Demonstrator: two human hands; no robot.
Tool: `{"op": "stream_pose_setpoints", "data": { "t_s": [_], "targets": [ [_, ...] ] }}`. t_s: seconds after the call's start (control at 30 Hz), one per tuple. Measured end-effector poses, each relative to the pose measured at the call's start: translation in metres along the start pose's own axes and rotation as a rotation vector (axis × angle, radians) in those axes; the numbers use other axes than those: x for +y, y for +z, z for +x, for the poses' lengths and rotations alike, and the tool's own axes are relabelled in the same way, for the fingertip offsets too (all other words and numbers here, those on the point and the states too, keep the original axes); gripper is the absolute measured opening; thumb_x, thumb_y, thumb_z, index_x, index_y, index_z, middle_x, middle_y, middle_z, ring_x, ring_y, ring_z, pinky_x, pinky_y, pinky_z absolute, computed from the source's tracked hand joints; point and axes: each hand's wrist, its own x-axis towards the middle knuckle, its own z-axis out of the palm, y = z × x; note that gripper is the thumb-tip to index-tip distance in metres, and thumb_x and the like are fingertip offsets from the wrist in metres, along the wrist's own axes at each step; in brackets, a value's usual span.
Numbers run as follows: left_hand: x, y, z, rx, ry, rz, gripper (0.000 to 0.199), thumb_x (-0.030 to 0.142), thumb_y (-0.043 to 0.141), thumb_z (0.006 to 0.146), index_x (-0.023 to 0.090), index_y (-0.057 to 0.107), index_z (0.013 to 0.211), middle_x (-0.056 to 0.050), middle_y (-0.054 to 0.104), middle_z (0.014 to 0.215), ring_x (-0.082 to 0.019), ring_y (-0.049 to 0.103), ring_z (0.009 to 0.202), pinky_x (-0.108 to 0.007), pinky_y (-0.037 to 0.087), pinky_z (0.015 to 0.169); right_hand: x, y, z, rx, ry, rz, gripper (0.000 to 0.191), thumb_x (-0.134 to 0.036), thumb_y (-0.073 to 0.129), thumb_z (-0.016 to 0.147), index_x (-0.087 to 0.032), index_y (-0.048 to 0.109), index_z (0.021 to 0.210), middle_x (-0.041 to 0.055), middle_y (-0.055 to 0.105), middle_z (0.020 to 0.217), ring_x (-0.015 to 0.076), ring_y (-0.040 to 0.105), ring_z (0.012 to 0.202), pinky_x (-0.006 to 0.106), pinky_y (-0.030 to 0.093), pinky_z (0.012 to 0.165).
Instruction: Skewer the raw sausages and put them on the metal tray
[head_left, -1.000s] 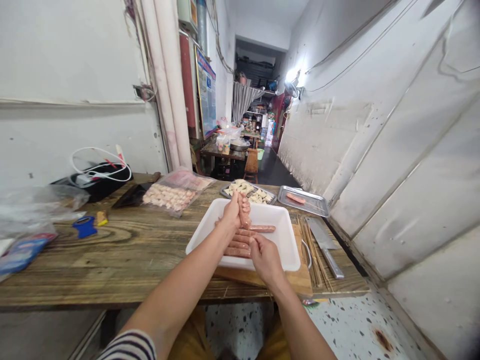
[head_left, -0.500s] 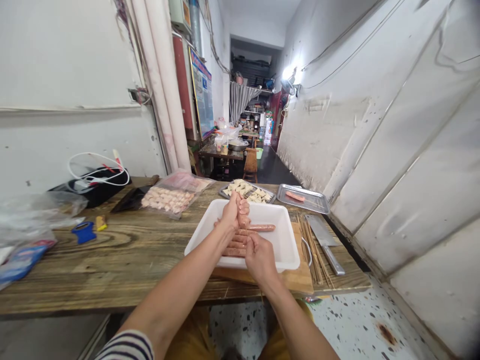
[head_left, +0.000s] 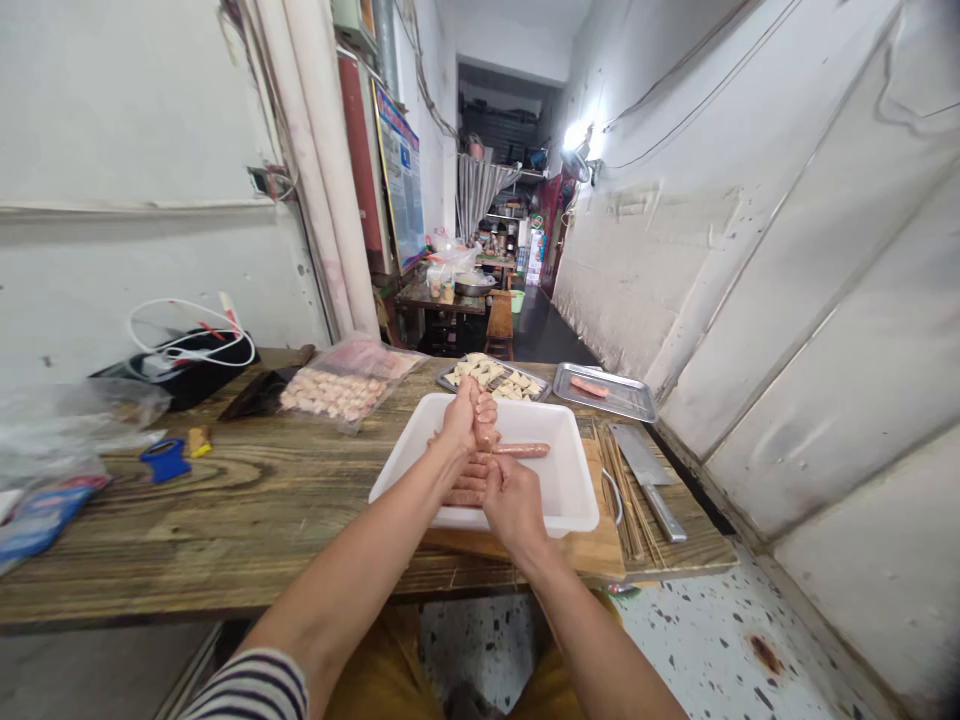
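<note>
Over the white plastic tub [head_left: 577, 490], my left hand [head_left: 466, 412] is wrapped around a sausage [head_left: 486, 437], whose lower end points down. Just below and to the right, my right hand [head_left: 516, 500] has its thumb and fingers pinched together close to that end. Whatever the right fingers hold is too small or hidden to make out. Several pink sausages [head_left: 466, 492] lie side by side in the tub, partly covered by my hands and left forearm. Another sausage [head_left: 525, 451] rests apart from them, farther back in the tub.
Under the tub is a wooden cutting board [head_left: 600, 550]. Thin wooden skewers [head_left: 624, 490] and a cleaver [head_left: 649, 475] lie to its right. Behind stand a metal tray [head_left: 622, 396] with one sausage and a tray of folded pale pieces [head_left: 484, 372]. A bag of meat pieces [head_left: 337, 390] lies left.
My right hand has shifted slightly up and left, closer to the lower end of the sausage in my left hand. The left hand keeps its grip. The whole view has shifted slightly.
</note>
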Motion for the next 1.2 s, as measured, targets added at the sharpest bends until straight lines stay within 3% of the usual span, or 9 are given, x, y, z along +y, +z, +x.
{"op": "stream_pose_setpoints", "data": {
  "t_s": [0.17,0.4,0.6,0.83,1.03,1.13,1.2],
  "targets": [
    [0.0,-0.003,0.002,0.008,-0.027,0.031,0.043,0.053,0.047,0.085,0.015,0.042,0.066,0.007,0.033,0.048,-0.002,0.028,0.032,-0.011,0.019,0.03,0.002,0.004,0.004,0.02,-0.008,-0.036,0.024,-0.009,0.042,0.081,-0.014,0.061,0.066,0.0081,0.066,0.064,0.0175,0.057,0.057,0.025,0.033,0.054],
    [-0.001,0.005,-0.004,0.021,-0.016,-0.006,0.041,0.05,0.046,0.087,0.015,0.041,0.066,0.007,0.032,0.048,-0.001,0.028,0.032,-0.009,0.018,0.03,0.005,0.007,0.009,0.045,0.003,0.13,0.026,-0.012,0.04,0.081,-0.018,0.053,0.059,0.0038,0.061,0.057,0.0154,0.054,0.055,0.022,0.035,0.053],
    [-0.002,0.002,-0.001,0.026,-0.043,0.0,0.041,0.05,0.045,0.087,0.014,0.043,0.067,0.007,0.032,0.048,-0.001,0.028,0.032,-0.01,0.02,0.029,0.002,0.008,0.011,0.042,0.017,0.116,0.026,-0.012,0.039,0.08,-0.019,0.05,0.056,0.0037,0.059,0.054,0.0155,0.051,0.053,0.024,0.032,0.052],
    [-0.001,-0.001,0.001,-0.011,-0.006,-0.004,0.04,0.05,0.048,0.086,0.015,0.043,0.066,0.007,0.033,0.048,-0.002,0.029,0.033,-0.01,0.02,0.03,0.006,0.001,0.016,-0.053,0.027,0.132,0.026,-0.012,0.039,0.083,-0.015,0.061,0.069,0.0071,0.067,0.065,0.0175,0.06,0.059,0.024,0.038,0.058],
    [-0.008,0.002,-0.001,-0.046,0.096,0.048,0.039,0.051,0.05,0.085,0.016,0.047,0.069,0.006,0.035,0.048,-0.003,0.03,0.034,-0.013,0.023,0.031,0.013,-0.014,-0.007,-0.136,0.013,0.125,0.031,-0.019,0.034,0.09,-0.016,0.065,0.091,0.0095,0.07,0.079,0.0205,0.063,0.069,0.026,0.041,0.061],
    [-0.01,0.003,0.001,-0.066,0.108,0.062,0.042,0.052,0.042,0.088,0.014,0.052,0.073,0.003,0.04,0.05,-0.007,0.039,0.039,-0.017,0.033,0.036,0.018,-0.02,-0.014,-0.121,0.086,0.025,0.03,-0.019,0.038,0.087,-0.016,0.063,0.102,0.0102,0.068,0.077,0.0225,0.062,0.068,0.028,0.04,0.06],
    [-0.01,0.004,0.001,-0.096,0.047,0.057,0.04,0.046,0.039,0.091,0.013,0.056,0.079,-0.002,0.05,0.057,-0.011,0.049,0.047,-0.022,0.043,0.045,0.024,-0.022,-0.013,-0.083,0.117,0.092,0.026,-0.021,0.04,0.086,-0.017,0.063,0.097,0.0075,0.065,0.07,0.0211,0.06,0.063,0.028,0.039,0.058]
  ]
}}
